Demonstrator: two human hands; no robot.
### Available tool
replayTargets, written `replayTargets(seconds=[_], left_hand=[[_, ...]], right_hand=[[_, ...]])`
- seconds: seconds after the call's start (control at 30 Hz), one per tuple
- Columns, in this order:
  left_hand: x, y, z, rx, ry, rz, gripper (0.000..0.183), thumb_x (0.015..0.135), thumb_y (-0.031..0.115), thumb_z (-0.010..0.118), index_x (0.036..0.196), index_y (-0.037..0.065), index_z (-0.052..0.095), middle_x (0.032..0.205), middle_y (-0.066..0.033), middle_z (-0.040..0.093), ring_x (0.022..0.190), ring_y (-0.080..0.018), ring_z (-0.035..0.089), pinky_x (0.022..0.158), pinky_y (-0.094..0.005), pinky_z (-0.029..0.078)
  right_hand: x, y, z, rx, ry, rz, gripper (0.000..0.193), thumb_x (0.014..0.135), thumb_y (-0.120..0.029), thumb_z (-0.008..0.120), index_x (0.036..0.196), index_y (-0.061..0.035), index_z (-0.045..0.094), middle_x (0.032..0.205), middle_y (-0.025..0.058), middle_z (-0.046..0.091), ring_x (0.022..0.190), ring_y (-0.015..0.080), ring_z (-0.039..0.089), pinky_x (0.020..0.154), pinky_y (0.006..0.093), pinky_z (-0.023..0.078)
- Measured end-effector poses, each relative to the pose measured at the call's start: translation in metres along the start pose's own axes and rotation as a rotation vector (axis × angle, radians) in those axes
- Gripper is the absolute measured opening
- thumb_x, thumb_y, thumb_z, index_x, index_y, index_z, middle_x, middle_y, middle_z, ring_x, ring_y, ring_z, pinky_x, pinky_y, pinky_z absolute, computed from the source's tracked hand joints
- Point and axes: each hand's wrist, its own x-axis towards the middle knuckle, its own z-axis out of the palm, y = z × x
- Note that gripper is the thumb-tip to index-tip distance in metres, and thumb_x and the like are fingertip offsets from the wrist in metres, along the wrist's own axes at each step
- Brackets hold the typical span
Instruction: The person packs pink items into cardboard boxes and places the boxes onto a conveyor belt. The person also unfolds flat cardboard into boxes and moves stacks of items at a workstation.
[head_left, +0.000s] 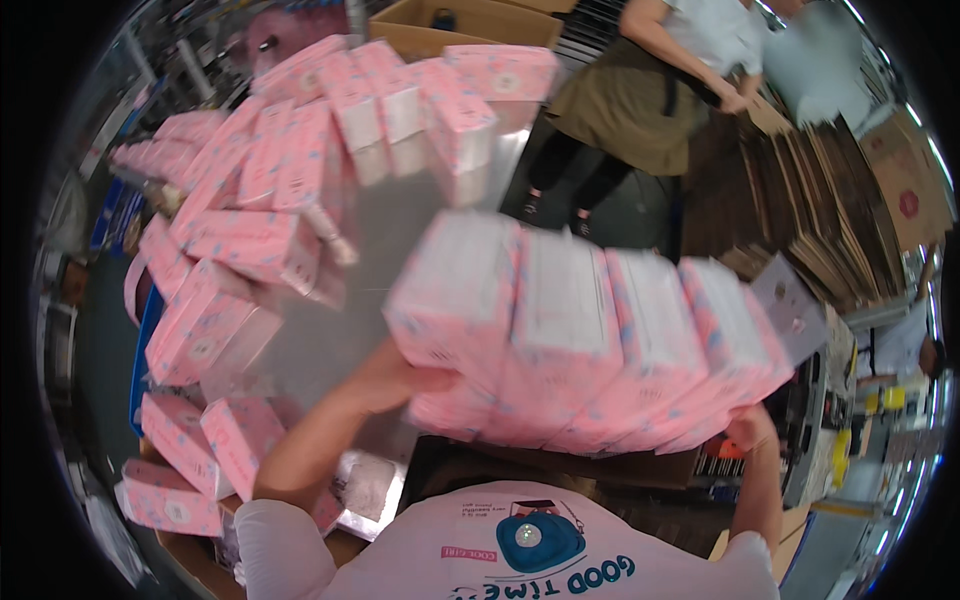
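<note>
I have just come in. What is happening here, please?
A person's left hand and right hand hold a row of pink-and-white packs by its ends, in front of the body. More pink packs lie heaped on the metal table to the left. Beyond, another person stands beside cardboard sheets.

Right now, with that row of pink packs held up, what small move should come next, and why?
Probably a gentle inward squeeze: the left hand holds one end of the row of pink packs and the right hand the other, while no hand shows under the middle ones, so those might slip.
</note>
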Motion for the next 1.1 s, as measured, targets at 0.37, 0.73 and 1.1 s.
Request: replayTargets(seconds=[0.37,0.73,1.1], left_hand=[[0.072,-0.225,0.107,0.698,0.262,-0.021,0.072,0.078,0.015,0.065,0.138,-0.001,0.028,0.137,-0.0196,0.037,0.126,-0.0326,0.038,0.104,-0.0337,0.032],[0.207,-0.335,0.073,1.345,-0.181,-0.005,0.072,0.075,0.053,0.06,0.13,0.008,0.045,0.138,-0.0159,0.039,0.13,-0.0289,0.034,0.104,-0.0532,0.023],[0.044,-0.073,0.015,0.499,-0.223,0.099,0.057,0.091,0.035,0.054,0.135,0.001,0.039,0.135,-0.0183,0.043,0.123,-0.0312,0.044,0.101,-0.036,0.036]], right_hand=[[-0.009,0.204,-0.065,-0.828,0.779,-0.043,0.071,0.072,-0.015,0.07,0.131,0.0008,0.035,0.13,0.0232,0.042,0.122,0.0336,0.042,0.102,0.0399,0.035],[0.214,0.257,-0.069,-1.295,0.039,0.421,0.088,0.073,-0.069,0.053,0.138,-0.0107,0.038,0.145,0.0197,0.029,0.136,0.0367,0.02,0.109,0.0453,0.022],[0.223,0.181,0.086,-1.324,-0.974,0.376,0.069,0.084,-0.048,0.056,0.138,-0.0092,0.037,0.134,0.0157,0.047,0.126,0.0266,0.042,0.103,0.0338,0.034]])
